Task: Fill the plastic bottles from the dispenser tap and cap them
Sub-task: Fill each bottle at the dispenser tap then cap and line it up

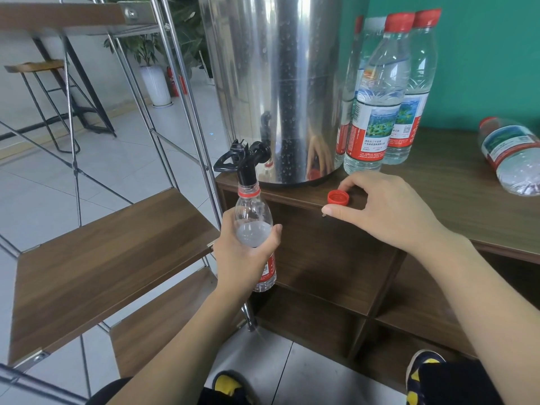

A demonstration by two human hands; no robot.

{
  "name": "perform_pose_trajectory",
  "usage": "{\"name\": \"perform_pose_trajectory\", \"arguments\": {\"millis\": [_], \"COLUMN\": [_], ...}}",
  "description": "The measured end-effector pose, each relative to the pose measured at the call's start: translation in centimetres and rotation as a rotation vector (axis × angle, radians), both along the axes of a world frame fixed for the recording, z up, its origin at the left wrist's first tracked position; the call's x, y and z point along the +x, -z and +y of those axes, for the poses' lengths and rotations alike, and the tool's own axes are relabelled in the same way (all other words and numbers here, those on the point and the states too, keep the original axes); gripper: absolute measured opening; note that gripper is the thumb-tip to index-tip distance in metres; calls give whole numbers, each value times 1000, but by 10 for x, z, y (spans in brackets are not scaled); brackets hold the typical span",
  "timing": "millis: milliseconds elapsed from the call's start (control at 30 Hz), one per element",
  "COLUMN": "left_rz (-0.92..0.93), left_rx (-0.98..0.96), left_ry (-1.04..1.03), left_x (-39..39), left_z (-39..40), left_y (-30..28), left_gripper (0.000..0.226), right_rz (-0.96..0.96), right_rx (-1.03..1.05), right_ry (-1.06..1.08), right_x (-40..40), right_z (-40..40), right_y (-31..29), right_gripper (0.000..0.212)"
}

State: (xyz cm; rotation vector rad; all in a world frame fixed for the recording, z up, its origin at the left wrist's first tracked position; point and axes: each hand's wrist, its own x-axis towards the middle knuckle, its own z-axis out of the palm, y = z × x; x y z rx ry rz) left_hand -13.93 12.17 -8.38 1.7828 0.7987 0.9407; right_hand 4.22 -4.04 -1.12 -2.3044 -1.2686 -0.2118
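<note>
The left hand (245, 252) is gripping with curled fingers, forearm raised; the right hand (382, 209) is pinching between thumb and fingertips.

The open plastic bottle (253, 226) is standing upright in the left hand (242, 252), which is wrapping around its middle; its mouth is sitting right under the black tap (244, 159) of the steel dispenser (277, 89), above the grip. Its loose red cap (338, 197) is lying on the counter edge between the right hand's (385, 211) thumb and fingers. Two capped bottles (377, 112) are standing beyond that hand, and another capped bottle (511, 159) is lying on its side farther right.
</note>
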Motion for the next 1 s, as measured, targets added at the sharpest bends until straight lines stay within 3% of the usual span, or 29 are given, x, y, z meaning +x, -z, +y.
{"name": "perform_pose_trajectory", "arguments": {"millis": [1000], "left_rz": [-8], "left_rx": [6], "left_ry": [11], "left_x": [2], "left_z": [3], "left_y": [5], "left_gripper": [66], "right_rz": [-7], "right_rx": [12], "right_ry": [1], "right_x": [0], "right_z": [-1], "right_y": [1], "right_gripper": [52]}}
